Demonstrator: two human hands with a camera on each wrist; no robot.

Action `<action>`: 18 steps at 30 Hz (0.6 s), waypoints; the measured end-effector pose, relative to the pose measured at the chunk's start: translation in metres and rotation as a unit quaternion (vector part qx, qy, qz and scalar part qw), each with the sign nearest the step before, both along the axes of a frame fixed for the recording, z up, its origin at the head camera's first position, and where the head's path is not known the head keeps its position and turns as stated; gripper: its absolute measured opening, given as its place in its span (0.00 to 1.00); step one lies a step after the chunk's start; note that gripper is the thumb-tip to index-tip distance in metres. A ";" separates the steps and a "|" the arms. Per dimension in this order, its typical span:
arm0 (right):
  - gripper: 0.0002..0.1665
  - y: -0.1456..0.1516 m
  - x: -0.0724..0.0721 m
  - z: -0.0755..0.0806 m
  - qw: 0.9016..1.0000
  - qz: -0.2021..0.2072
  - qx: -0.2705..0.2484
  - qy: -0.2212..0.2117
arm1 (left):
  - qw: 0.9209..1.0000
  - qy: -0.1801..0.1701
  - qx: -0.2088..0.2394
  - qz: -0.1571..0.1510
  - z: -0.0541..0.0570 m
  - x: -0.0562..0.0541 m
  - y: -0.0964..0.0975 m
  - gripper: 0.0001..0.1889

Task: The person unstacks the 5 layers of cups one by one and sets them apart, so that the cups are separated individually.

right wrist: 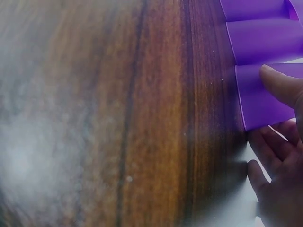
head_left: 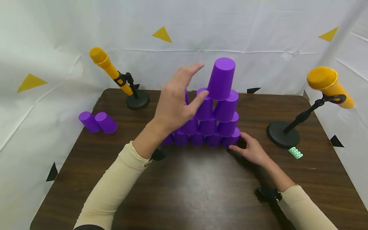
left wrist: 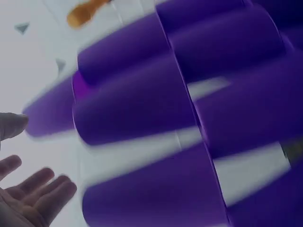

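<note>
Purple cups stand upside down in a stacked pyramid of several rows, partly hidden behind my left hand in the head view. A single cup (head_left: 222,78) tops the right side, resting over two cups of the row below, one of them the cup (head_left: 227,107). My left hand (head_left: 178,95) is raised just left of that top cup, thumb and fingers spread, holding nothing. In the left wrist view its thumb (left wrist: 13,125) comes close to the top cup (left wrist: 52,111). Low down, my right hand (head_left: 253,150) pinches the bottom row's right end cup (right wrist: 267,97) between thumb and fingers.
Two more purple cups (head_left: 106,123) stand at the table's left. A yellow microphone on a black stand (head_left: 138,99) is at the back left, another stand (head_left: 283,134) on the right. Beside it lies a mint toy brick (head_left: 295,153). White sheeting (head_left: 230,32) surrounds the table.
</note>
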State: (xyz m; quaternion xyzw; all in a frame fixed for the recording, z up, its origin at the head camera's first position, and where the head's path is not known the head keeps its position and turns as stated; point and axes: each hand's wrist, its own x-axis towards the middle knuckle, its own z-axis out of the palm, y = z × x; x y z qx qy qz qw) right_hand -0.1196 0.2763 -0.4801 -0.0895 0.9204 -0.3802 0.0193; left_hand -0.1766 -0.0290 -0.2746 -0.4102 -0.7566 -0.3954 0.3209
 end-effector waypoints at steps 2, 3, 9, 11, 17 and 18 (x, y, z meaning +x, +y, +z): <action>0.37 0.000 0.000 0.000 1.000 0.002 0.000 0.002 | 1.000 -0.002 -0.005 -0.009 0.001 0.003 0.012 0.29; 0.37 0.000 0.000 0.000 1.000 0.002 -0.001 0.002 | 1.000 -0.001 -0.006 -0.013 0.002 0.004 0.018 0.30; 0.37 0.001 0.001 -0.002 1.000 -0.004 -0.004 0.000 | 0.999 -0.028 0.005 -0.031 0.008 0.000 0.044 0.31; 0.37 0.001 0.001 -0.003 1.000 -0.005 -0.005 -0.003 | 0.998 -0.053 0.004 -0.026 0.008 -0.001 0.050 0.31; 0.37 0.000 0.000 -0.003 1.000 -0.003 -0.007 -0.002 | 0.995 -0.097 -0.003 -0.001 0.007 0.000 0.055 0.28; 0.37 0.000 0.000 -0.003 1.000 -0.004 -0.006 -0.002 | 0.995 -0.097 -0.003 0.000 0.007 -0.001 0.055 0.28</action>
